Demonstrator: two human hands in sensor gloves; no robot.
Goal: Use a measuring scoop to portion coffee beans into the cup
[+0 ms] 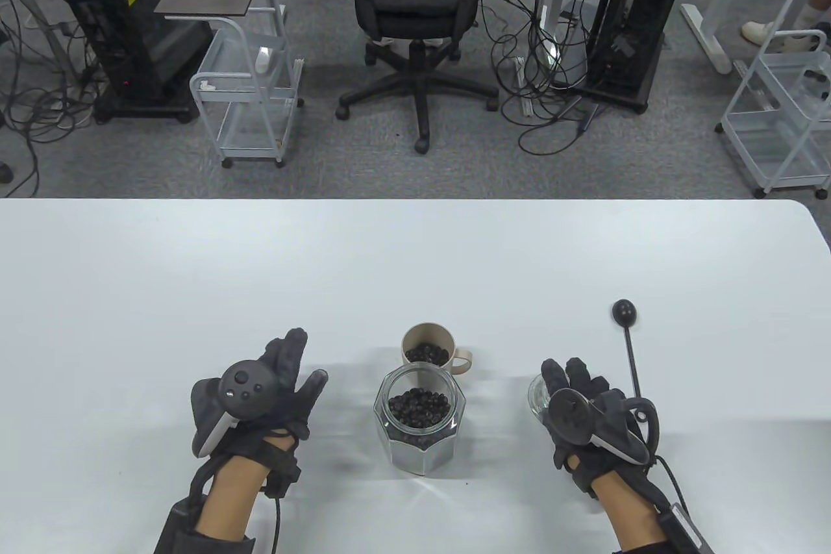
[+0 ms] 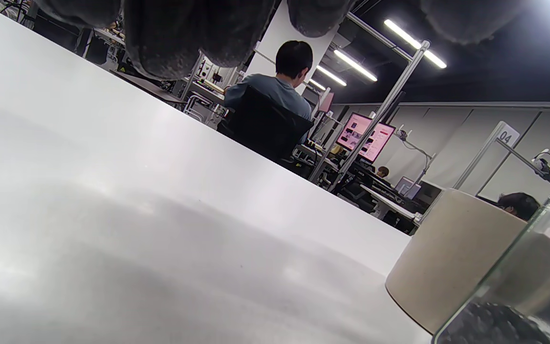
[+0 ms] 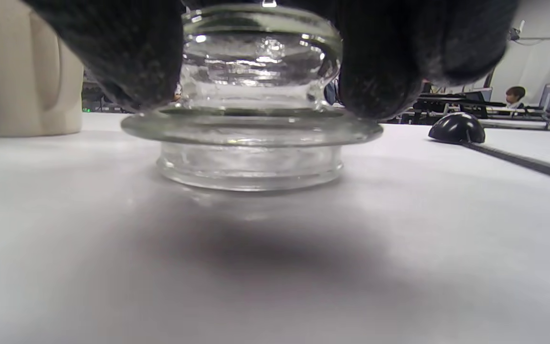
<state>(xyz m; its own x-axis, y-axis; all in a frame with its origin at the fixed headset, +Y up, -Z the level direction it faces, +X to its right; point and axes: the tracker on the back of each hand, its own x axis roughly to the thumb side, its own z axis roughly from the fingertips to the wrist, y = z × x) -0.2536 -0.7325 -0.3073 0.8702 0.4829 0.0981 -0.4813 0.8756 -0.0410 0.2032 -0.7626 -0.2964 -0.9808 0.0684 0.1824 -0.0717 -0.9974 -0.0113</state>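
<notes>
An open glass jar [image 1: 419, 430] of coffee beans stands at the table's near middle. Right behind it is a beige cup [image 1: 428, 346] with beans inside. A black measuring scoop [image 1: 626, 314] lies on the table at the right, bowl down, with its handle running toward me. My right hand [image 1: 559, 380] is on the glass lid [image 1: 537, 395], which rests on the table. In the right wrist view, fingers [image 3: 127, 62] flank the knob of the lid [image 3: 256, 129] on both sides. My left hand [image 1: 292, 365] lies left of the jar with straight, spread fingers and holds nothing.
The white table [image 1: 195, 268] ends at a far edge, with a rounded corner at the right. Beyond it are an office chair [image 1: 415, 2], wire carts and cables on the floor. In the left wrist view, the cup [image 2: 451, 258] and jar wall [image 2: 533, 286] are at the right.
</notes>
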